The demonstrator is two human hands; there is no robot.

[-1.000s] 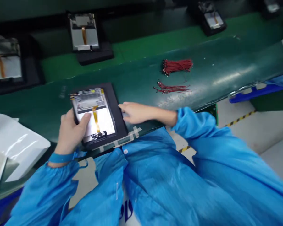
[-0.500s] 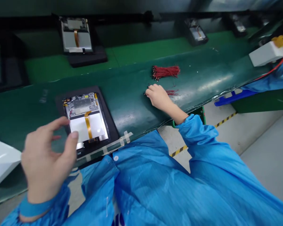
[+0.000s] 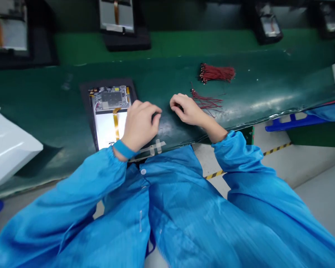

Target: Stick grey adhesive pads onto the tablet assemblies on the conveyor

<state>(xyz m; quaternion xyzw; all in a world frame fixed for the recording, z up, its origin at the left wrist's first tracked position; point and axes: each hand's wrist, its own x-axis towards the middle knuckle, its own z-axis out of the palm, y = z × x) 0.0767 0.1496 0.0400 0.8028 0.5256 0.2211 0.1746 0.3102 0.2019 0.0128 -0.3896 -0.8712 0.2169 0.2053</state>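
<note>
My left hand (image 3: 141,124) hangs curled over the lower right part of an opened tablet (image 3: 110,98), hiding its bottom corner. The tablet lies on a black mat (image 3: 86,108) and shows a circuit board, a white panel and an orange flex ribbon (image 3: 116,124). My right hand (image 3: 185,109) rests with pinched fingertips at the left end of loose red wires (image 3: 208,103). Whether those fingers grip a wire is hidden. Farther back lies a tight bundle of red wires (image 3: 216,73).
The hands work on a dark green curved belt (image 3: 167,78). Other opened tablets on black mats (image 3: 116,15) sit on a green strip behind it. A white package (image 3: 8,147) lies at the left, and a blue rack (image 3: 293,122) stands at the right above a tiled floor.
My left hand has left the tablet's edge and moved right across the tablet. My right hand has gone from the black mat to the loose red wires. The view has tilted downward.
</note>
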